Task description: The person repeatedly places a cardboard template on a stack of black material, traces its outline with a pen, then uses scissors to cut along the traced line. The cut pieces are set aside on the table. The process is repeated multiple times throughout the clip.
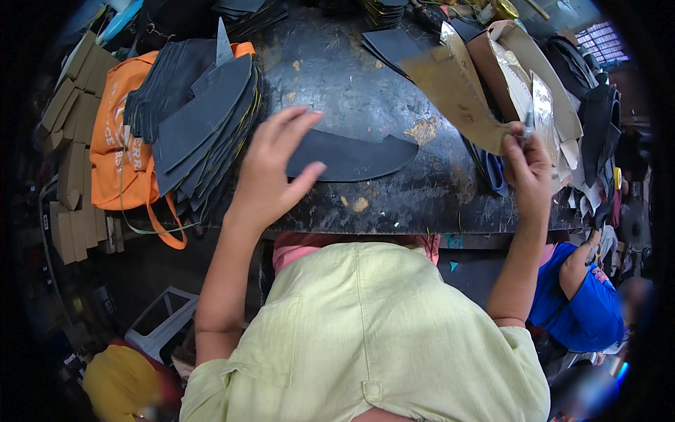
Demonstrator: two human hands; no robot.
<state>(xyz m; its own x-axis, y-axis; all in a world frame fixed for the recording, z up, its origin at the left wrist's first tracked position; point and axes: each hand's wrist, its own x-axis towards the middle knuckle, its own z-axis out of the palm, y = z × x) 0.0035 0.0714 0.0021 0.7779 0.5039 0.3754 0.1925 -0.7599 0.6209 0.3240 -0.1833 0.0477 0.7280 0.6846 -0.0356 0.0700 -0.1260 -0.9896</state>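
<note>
A dark, curved flat cut piece point(358, 156) lies on the worktable, with faint light marks near its lower edge. My left hand point(271, 165) hovers over its left end, fingers spread, thumb apart, nothing in the grasp. Raised at the right, my right hand point(529, 165) is closed on the lower end of a brown curved template point(453, 91) with a worn edge. A slim silvery pen point(529, 121) stands up between the same fingers. To the left of my left hand is a tall fanned stack of dark cut pieces point(204, 126) with yellowish edges.
An orange bag point(119, 133) lies under the stack's left side. Tan cardboard pieces point(74, 112) pile up beyond it. At right stands an open cardboard box point(503, 63) with pale templates. The dark worktable point(323, 63) has worn patches. A person in blue point(587, 302) is at lower right.
</note>
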